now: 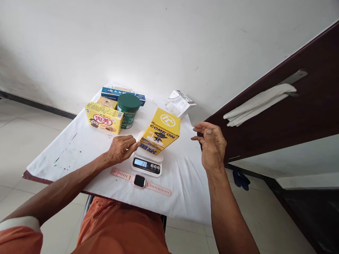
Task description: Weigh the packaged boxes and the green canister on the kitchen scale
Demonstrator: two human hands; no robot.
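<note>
A yellow box (162, 131) marked COME ON stands on a white kitchen scale (155, 171), whose lit display seems to read 23. To the left, my left hand (120, 150) has its fingers curled in, the thumb pointing at the box's lower left corner. Nothing shows inside that hand, and whether its tips touch the box or the scale cannot be made out. My right hand (213, 143) is raised at the table's right edge, fingers apart and holding nothing. A pink-strapped smartwatch (139, 181) lies stretched out in front of the scale.
Back left on the white-covered table (71, 151) are a yellow snack box (103, 119), a green lidded tub (129, 111), a long blue box (111, 93) and another small yellow box. A white carton (180, 103) lies by the wall. A white cloth (258, 104) hangs from a door handle.
</note>
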